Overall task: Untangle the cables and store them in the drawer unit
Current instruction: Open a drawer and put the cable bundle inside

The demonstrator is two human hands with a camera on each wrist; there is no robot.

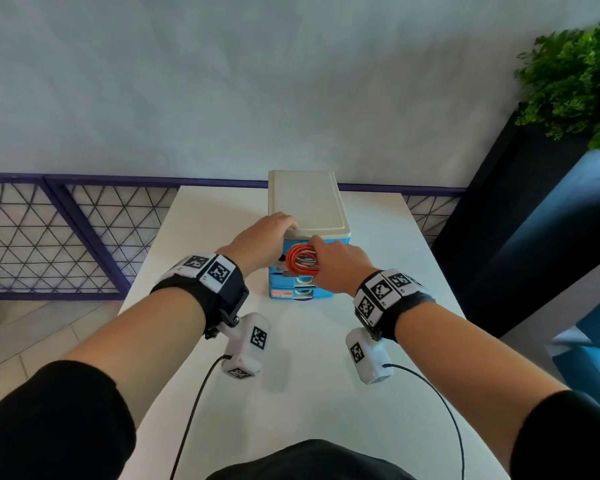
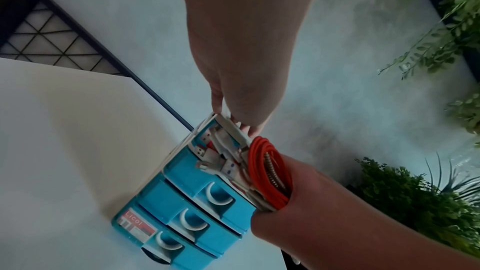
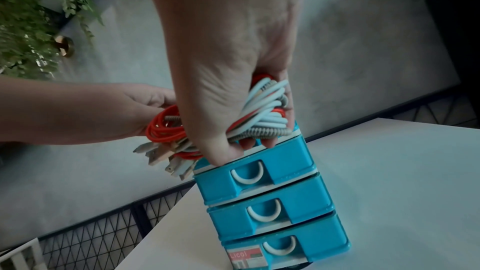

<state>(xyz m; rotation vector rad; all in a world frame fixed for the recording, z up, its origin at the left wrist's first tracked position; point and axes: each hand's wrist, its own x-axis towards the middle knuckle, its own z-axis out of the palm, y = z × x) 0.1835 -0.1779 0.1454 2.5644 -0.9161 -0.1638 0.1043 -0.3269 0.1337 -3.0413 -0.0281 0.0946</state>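
A drawer unit point(image 1: 309, 199) with a cream top and three blue drawers point(image 3: 298, 198) stands on the white table. Its top drawer point(image 2: 182, 169) is pulled out, and white USB plugs point(image 2: 207, 155) lie inside it. My right hand point(image 1: 321, 258) grips a coiled bundle of orange and white cables point(image 1: 300, 261) and holds it over and partly in that drawer. In the right wrist view its fingers point(image 3: 246, 143) wrap the white loops point(image 3: 262, 116). My left hand point(image 1: 278, 226) holds the unit's front left top corner, fingers on the lid edge point(image 2: 233, 118).
The white table point(image 1: 326, 393) ends close behind the unit, at a purple wire-mesh railing point(image 1: 66, 237). A dark planter with green foliage point(image 1: 575, 81) stands off the right side. Black leads from the wrist cameras point(image 1: 194, 410) trail over the near table.
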